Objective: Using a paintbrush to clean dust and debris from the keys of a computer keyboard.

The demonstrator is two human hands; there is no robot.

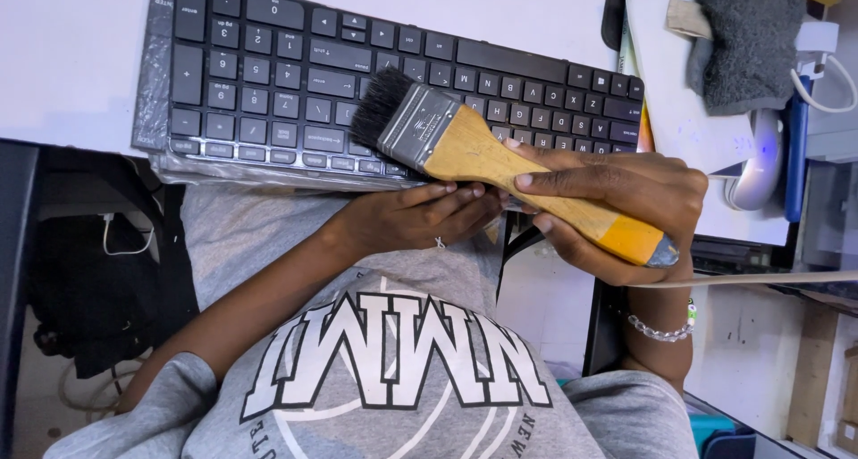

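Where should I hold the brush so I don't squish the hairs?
Hold the brush by its long wooden handle, coming from the orange end, as the right hand does. The handle is flat and wide, so fingers wrap it well. The bristles point away, onto the keyboard.

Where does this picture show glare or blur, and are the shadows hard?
Head view: paintbrush and keyboard sharp; light even, shadows soft; faint sheen on the keyboard's plastic wrap; white mouse looks overexposed, with a bluish glow.
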